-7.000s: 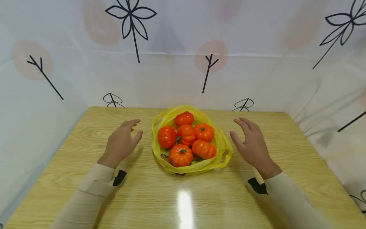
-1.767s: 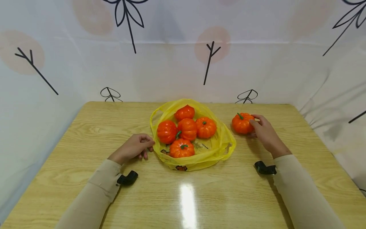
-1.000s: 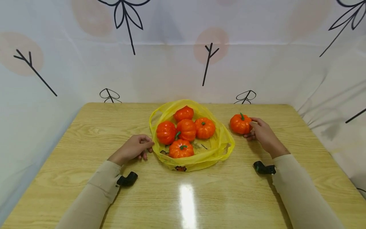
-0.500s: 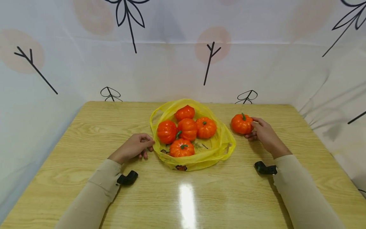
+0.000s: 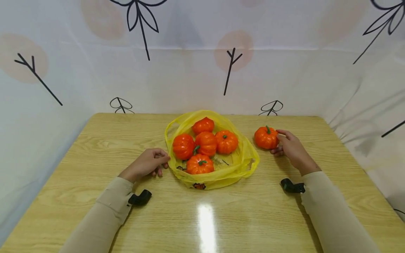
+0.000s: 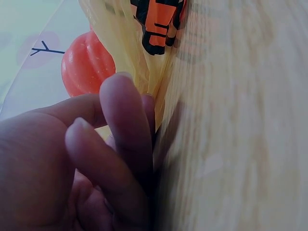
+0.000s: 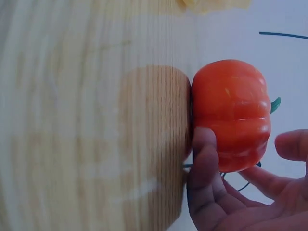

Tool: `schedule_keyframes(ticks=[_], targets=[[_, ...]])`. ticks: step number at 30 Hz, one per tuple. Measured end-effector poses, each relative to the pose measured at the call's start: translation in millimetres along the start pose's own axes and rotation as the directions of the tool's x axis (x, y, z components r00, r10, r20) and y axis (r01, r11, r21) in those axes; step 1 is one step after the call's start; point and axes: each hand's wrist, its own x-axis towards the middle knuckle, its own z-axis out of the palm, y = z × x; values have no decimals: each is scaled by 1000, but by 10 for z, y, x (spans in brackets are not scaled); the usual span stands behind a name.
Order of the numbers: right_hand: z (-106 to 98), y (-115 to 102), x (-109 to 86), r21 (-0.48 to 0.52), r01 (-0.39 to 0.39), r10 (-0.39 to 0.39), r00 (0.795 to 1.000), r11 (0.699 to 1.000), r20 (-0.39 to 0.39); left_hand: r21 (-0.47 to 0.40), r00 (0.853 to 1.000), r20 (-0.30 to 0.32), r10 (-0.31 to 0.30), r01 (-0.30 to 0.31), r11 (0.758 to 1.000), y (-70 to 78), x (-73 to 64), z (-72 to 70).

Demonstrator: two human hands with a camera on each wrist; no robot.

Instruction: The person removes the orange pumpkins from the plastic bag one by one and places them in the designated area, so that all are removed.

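Note:
A yellow plastic bag point(image 5: 232, 175) lies spread on the table with its mouth wide, holding several orange toy pumpkins point(image 5: 200, 164) with green stems. At its left edge my left hand point(image 5: 146, 163) pinches the thin plastic between thumb and index finger; its other fingers curl loosely by the tabletop. Right of the bag, another toy pumpkin point(image 5: 266, 137) sits on the wood, stem up. My right hand point(image 5: 292, 151) is at its right side. In the right wrist view, fingertips point(image 7: 204, 137) touch this pumpkin's side low down, while the thumb point(image 7: 292, 144) stands apart from it.
The wooden table point(image 5: 152, 225) reaches back to a pale fabric backdrop point(image 5: 186, 80) with line-drawn plants. A loop handle point(image 5: 253, 167) of the bag lies toward the right-hand pumpkin. A black wrist mount point(image 5: 140, 198) juts from the left sleeve, another mount point(image 5: 292, 186) from the right.
Seven seconds ago both hands were off the bag, which held this pumpkin too. The right hand has moved it out to the right; its stem has turned upright. Little differs in the last second.

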Motion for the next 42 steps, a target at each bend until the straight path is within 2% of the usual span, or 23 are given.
schedule_keyframes(ticks=[3, 6, 8, 11, 13, 15, 18, 20, 23, 28, 36, 42], targets=[[10, -17, -19, -49, 29, -33, 997, 998, -75, -3, 1000, -7, 1, -1, 1000, -4, 0, -2], [26, -44, -60, -136, 67, -94, 975, 988, -201, -6, 1000, -9, 5, -5, 1000, -15, 2, -6], [46, -69, -94, -194, 80, -137, 945, 978, -298, -6, 1000, -4, 6, -6, 1000, -27, 5, -5], [100, -123, -135, -245, 100, -200, 881, 964, -429, -6, 1000, 1, 8, -8, 1000, -44, 13, -3], [151, -169, -161, -252, 129, -241, 838, 959, -489, 2, 1000, 4, 18, -18, 1000, -48, 21, -6], [219, -221, -180, -253, 174, -286, 802, 952, -524, 10, 1000, 2, 20, -20, 1000, -52, 21, -13], [323, -284, -209, -266, 250, -358, 769, 931, -530, 14, 1000, -2, 15, -15, 1000, -52, 13, -19], [387, -317, -230, -281, 304, -409, 756, 911, -511, 11, 1000, -2, 13, -13, 1000, -52, 7, -16], [465, -366, -262, -302, 376, -479, 745, 876, -464, 6, 1000, 2, 26, -26, 1000, -37, 11, -9], [581, -461, -320, -315, 441, -537, 750, 841, -386, 9, 999, -2, 36, -36, 999, -33, 26, -9], [724, -567, -372, -307, 486, -567, 768, 818, -297, 8, 1000, -13, 18, -18, 1000, -45, 29, 0], [833, -568, -371, -271, 533, -588, 785, 802, -196, 13, 1000, -13, 19, -18, 1000, -38, 23, 5]])
